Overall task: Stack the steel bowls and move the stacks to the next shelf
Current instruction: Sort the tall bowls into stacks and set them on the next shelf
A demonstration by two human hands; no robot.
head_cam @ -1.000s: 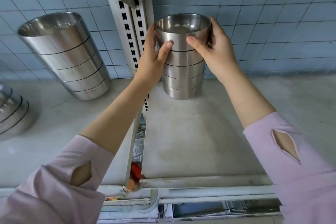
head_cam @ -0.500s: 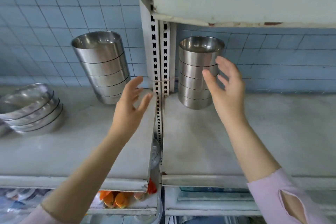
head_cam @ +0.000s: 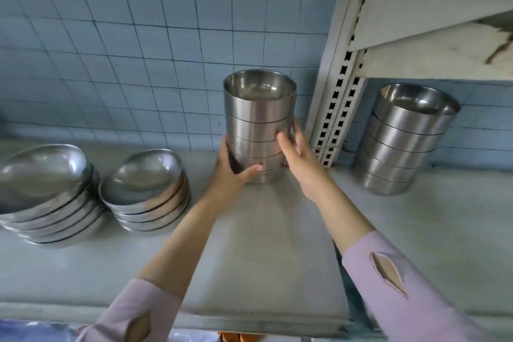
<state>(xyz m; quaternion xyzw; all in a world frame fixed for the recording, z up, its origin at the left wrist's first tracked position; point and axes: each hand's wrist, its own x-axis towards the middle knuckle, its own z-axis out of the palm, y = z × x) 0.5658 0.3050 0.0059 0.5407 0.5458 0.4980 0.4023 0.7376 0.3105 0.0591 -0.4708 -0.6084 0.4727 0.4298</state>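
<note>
A tall stack of steel bowls (head_cam: 258, 119) stands upright on the left shelf (head_cam: 263, 244), close to the slotted upright post (head_cam: 338, 108). My left hand (head_cam: 230, 175) grips its lower left side, thumb curled across the front. My right hand (head_cam: 299, 158) holds its right side, fingers wrapped towards the back. A second tall stack of steel bowls (head_cam: 402, 141) stands alone on the right shelf (head_cam: 444, 230), past the post, with no hand on it.
Two low stacks of wide shallow steel bowls (head_cam: 147, 189) (head_cam: 47, 191) sit to the left on the same shelf. A blue tiled wall (head_cam: 138, 64) backs both shelves. An upper shelf board (head_cam: 430, 58) overhangs the right stack.
Both hands let go of the stack on the right shelf, swung left past the post and took hold of the tall stack on the left shelf. The view turned left with them.
</note>
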